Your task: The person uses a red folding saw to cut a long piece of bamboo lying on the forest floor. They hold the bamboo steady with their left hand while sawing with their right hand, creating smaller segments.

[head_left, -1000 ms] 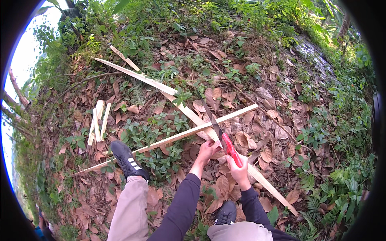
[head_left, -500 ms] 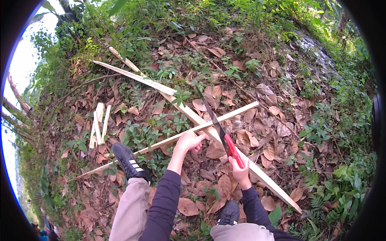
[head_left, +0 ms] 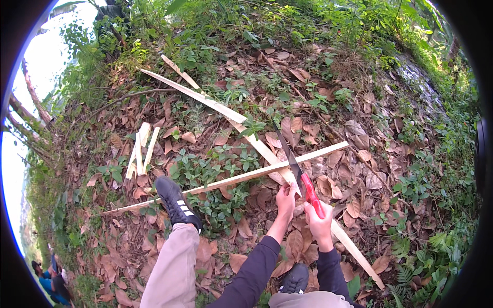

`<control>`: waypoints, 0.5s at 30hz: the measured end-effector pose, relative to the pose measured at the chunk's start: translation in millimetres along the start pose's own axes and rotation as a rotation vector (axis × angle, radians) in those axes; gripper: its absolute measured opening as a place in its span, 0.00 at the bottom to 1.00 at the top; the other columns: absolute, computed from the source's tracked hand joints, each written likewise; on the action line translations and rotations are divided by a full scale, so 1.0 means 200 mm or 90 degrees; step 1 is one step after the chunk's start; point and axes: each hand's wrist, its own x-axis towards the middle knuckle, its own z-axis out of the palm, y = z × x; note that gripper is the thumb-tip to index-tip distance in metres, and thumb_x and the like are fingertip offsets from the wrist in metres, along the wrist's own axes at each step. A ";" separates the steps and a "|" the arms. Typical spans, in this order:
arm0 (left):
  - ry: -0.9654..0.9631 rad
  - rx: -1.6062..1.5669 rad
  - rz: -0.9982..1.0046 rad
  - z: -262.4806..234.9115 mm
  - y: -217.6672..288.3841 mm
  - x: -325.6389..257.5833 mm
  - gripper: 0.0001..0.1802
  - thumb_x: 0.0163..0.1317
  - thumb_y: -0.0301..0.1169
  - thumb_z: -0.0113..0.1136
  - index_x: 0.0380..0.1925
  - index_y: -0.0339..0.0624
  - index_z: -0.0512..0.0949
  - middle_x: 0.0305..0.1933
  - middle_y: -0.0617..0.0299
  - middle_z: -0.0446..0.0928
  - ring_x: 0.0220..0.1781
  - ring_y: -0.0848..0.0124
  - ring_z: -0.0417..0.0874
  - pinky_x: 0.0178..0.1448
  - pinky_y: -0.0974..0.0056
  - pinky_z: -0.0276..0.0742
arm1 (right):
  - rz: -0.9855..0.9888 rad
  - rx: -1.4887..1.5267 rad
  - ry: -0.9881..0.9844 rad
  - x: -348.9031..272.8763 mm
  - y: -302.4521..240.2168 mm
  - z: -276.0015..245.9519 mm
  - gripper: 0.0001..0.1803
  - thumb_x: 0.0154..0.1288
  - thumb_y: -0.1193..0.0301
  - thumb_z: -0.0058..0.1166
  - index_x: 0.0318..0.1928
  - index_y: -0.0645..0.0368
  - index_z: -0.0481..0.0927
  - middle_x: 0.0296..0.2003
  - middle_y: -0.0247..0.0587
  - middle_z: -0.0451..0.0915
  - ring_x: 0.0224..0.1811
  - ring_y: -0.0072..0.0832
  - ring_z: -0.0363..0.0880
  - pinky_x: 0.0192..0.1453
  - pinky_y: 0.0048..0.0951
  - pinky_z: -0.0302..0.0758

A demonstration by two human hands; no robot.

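My right hand (head_left: 320, 225) is closed round the red handle of a hand saw (head_left: 312, 195). Its dark, tapering blade points up and away, over the place where two pieces of wood cross. A thin pale wooden strip (head_left: 241, 176) lies over a long wooden plank (head_left: 354, 251). My left hand (head_left: 285, 201) is beside the saw, just below the crossing, with its fingers pinched together against the plank's edge and near the blade. Whether it grips the plank or something else is hidden. My left shoe (head_left: 177, 204) presses on the strip toward its left end.
Several short wood pieces (head_left: 141, 151) lie at the left. Another pointed plank (head_left: 197, 96) rests at the far end of the long one. Dry brown leaves (head_left: 298, 246) and green plants cover the sloping ground. Another person (head_left: 54, 282) is at the lower left edge.
My left hand has moved right, from the strip to beside the saw handle. The saw stays over the crossing in my right hand. The whole view has shifted slightly.
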 end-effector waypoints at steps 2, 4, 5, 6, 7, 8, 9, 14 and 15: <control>-0.003 -0.048 0.001 -0.02 -0.02 -0.01 0.20 0.73 0.37 0.58 0.58 0.36 0.74 0.50 0.61 0.81 0.45 0.76 0.83 0.48 0.68 0.80 | 0.007 0.005 -0.010 -0.01 -0.03 0.01 0.08 0.68 0.75 0.57 0.30 0.62 0.78 0.17 0.22 0.69 0.16 0.10 0.62 0.19 0.19 0.56; 0.003 -0.101 -0.007 0.01 -0.02 -0.06 0.19 0.74 0.39 0.57 0.58 0.40 0.75 0.51 0.63 0.80 0.47 0.77 0.82 0.49 0.66 0.79 | 0.015 0.017 -0.006 -0.01 -0.07 0.00 0.13 0.70 0.74 0.57 0.25 0.60 0.74 0.15 0.23 0.68 0.14 0.11 0.61 0.18 0.19 0.55; -0.004 -0.145 -0.033 0.02 -0.02 -0.07 0.19 0.74 0.40 0.56 0.58 0.42 0.75 0.52 0.64 0.80 0.49 0.76 0.81 0.51 0.65 0.79 | 0.022 0.031 -0.007 -0.02 -0.07 0.00 0.13 0.70 0.74 0.56 0.25 0.60 0.74 0.15 0.23 0.68 0.14 0.11 0.60 0.18 0.19 0.54; -0.011 -0.191 -0.057 0.01 -0.01 -0.07 0.19 0.75 0.41 0.55 0.59 0.43 0.75 0.52 0.65 0.80 0.50 0.76 0.81 0.53 0.64 0.78 | 0.029 0.044 -0.009 -0.03 -0.08 -0.01 0.14 0.70 0.74 0.56 0.25 0.60 0.73 0.15 0.23 0.68 0.13 0.11 0.60 0.17 0.20 0.54; -0.017 -0.237 -0.081 0.02 0.00 -0.09 0.19 0.75 0.42 0.55 0.59 0.45 0.75 0.53 0.66 0.80 0.51 0.75 0.81 0.55 0.63 0.78 | 0.037 0.057 -0.011 -0.03 -0.09 -0.01 0.14 0.70 0.75 0.56 0.24 0.60 0.73 0.15 0.23 0.68 0.13 0.11 0.60 0.17 0.20 0.54; -0.054 -0.294 -0.073 -0.01 -0.06 -0.05 0.19 0.75 0.44 0.54 0.59 0.48 0.75 0.55 0.67 0.80 0.54 0.72 0.80 0.60 0.59 0.76 | 0.008 0.041 -0.014 -0.03 -0.09 0.00 0.14 0.70 0.75 0.55 0.24 0.60 0.73 0.14 0.24 0.67 0.13 0.11 0.59 0.17 0.20 0.54; -0.081 -0.338 -0.085 0.01 -0.07 -0.06 0.19 0.75 0.44 0.54 0.59 0.48 0.75 0.56 0.67 0.80 0.54 0.71 0.80 0.60 0.59 0.76 | 0.010 0.045 -0.012 -0.04 -0.08 -0.01 0.14 0.70 0.76 0.55 0.24 0.60 0.73 0.14 0.24 0.67 0.13 0.12 0.59 0.17 0.20 0.54; -0.171 -0.472 -0.176 0.06 -0.13 -0.03 0.25 0.75 0.54 0.45 0.56 0.47 0.75 0.53 0.62 0.80 0.53 0.66 0.81 0.58 0.57 0.78 | 0.001 0.055 -0.016 -0.07 -0.04 -0.04 0.15 0.70 0.77 0.54 0.23 0.61 0.71 0.13 0.25 0.67 0.11 0.13 0.59 0.16 0.21 0.54; -0.167 -0.478 -0.201 0.06 -0.14 -0.02 0.28 0.75 0.57 0.42 0.54 0.47 0.75 0.50 0.61 0.81 0.51 0.66 0.82 0.56 0.57 0.79 | -0.005 0.055 -0.017 -0.08 -0.03 -0.03 0.16 0.70 0.77 0.54 0.23 0.61 0.71 0.13 0.26 0.67 0.11 0.13 0.59 0.16 0.21 0.54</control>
